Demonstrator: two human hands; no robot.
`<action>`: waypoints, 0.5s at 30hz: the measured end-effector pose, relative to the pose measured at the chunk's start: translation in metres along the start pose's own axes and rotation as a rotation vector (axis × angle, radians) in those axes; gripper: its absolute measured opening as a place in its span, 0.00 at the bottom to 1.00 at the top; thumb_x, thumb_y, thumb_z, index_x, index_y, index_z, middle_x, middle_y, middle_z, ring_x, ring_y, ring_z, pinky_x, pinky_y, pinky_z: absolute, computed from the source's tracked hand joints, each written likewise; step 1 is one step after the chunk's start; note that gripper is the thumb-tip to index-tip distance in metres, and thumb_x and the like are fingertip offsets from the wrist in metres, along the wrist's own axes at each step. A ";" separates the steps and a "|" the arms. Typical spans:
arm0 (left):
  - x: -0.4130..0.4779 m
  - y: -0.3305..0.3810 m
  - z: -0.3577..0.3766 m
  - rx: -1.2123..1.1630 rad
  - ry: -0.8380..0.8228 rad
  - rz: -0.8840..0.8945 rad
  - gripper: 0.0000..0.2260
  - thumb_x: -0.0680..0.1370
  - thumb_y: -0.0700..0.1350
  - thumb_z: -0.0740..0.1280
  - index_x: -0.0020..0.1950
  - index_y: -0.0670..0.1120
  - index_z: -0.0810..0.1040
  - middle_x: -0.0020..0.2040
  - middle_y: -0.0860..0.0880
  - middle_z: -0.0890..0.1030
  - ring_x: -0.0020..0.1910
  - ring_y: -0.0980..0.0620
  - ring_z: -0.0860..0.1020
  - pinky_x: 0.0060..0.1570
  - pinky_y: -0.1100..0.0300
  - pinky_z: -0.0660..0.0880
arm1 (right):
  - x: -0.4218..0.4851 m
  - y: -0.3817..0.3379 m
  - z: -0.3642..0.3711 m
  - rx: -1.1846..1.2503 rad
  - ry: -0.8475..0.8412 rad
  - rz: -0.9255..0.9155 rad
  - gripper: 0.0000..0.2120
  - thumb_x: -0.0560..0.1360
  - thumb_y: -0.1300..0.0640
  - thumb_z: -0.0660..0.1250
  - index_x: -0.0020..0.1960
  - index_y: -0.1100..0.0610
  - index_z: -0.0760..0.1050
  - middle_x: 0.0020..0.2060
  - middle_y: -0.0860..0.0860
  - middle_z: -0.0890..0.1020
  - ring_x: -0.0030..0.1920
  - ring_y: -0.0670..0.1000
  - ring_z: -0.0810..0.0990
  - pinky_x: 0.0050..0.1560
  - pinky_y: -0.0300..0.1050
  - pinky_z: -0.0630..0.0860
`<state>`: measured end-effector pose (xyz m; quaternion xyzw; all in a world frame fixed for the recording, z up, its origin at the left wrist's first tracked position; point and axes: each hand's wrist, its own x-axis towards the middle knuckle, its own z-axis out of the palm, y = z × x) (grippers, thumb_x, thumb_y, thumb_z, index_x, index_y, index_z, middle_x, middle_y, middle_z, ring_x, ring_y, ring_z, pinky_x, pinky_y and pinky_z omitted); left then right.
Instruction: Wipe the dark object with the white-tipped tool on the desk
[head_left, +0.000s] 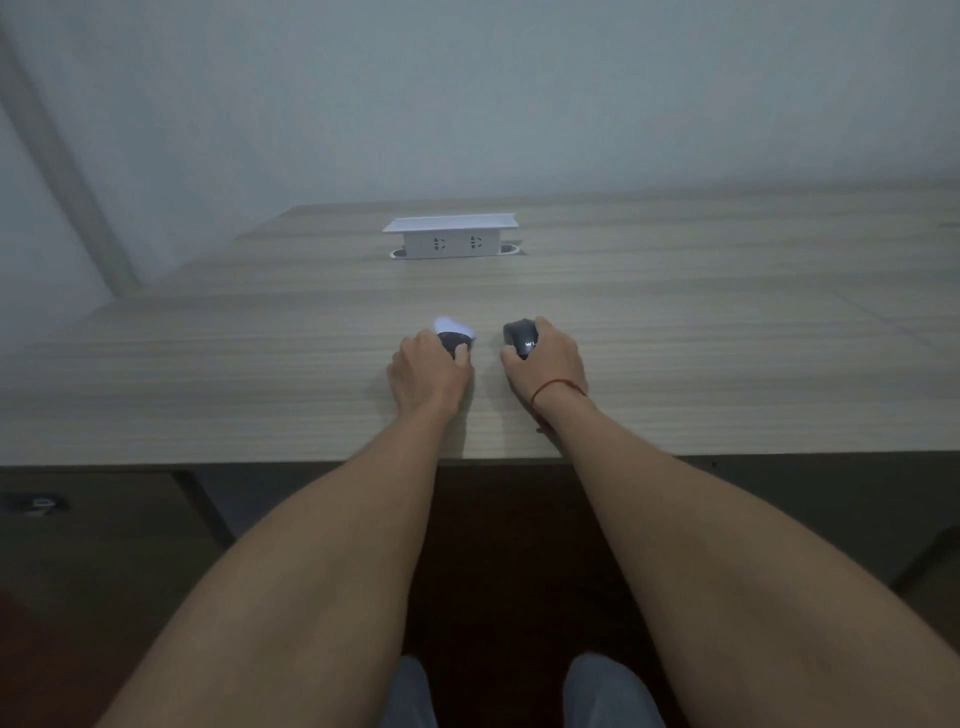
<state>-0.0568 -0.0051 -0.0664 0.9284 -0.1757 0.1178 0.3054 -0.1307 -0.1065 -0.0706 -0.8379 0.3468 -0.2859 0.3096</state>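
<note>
My left hand (426, 371) grips a small tool (453, 335) with a dark body and a white tip that points away from me. It rests on the wooden desk (260, 364). My right hand (545, 358) is closed around a dark rounded object (519, 332) with pale lettering on it, also down on the desk. The two things lie side by side with a narrow gap between them, and they do not touch. My fingers hide the near parts of both.
A white pop-up socket box (451, 237) stands at the back middle of the desk. The desk's front edge (260, 460) runs across under my forearms. A grey wall rises behind the desk. A red string circles my right wrist (558, 387).
</note>
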 end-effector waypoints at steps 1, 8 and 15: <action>0.001 0.001 0.000 -0.005 0.009 -0.006 0.17 0.78 0.53 0.65 0.53 0.38 0.77 0.54 0.40 0.80 0.54 0.40 0.79 0.53 0.48 0.77 | 0.001 0.000 0.000 -0.003 0.010 0.014 0.22 0.75 0.50 0.65 0.66 0.55 0.69 0.59 0.55 0.76 0.58 0.57 0.76 0.55 0.50 0.74; 0.003 0.004 0.000 -0.023 0.031 -0.020 0.18 0.77 0.54 0.66 0.51 0.38 0.77 0.52 0.39 0.81 0.53 0.39 0.80 0.52 0.49 0.77 | 0.008 0.002 0.006 -0.013 0.051 0.030 0.21 0.74 0.48 0.64 0.64 0.55 0.70 0.57 0.56 0.78 0.56 0.58 0.77 0.55 0.51 0.76; -0.006 0.001 -0.003 -0.069 0.039 -0.022 0.25 0.72 0.61 0.69 0.53 0.39 0.77 0.53 0.41 0.80 0.54 0.42 0.79 0.52 0.50 0.75 | -0.005 0.004 0.000 -0.068 0.015 0.037 0.36 0.71 0.40 0.63 0.71 0.61 0.60 0.64 0.56 0.73 0.63 0.57 0.73 0.65 0.54 0.71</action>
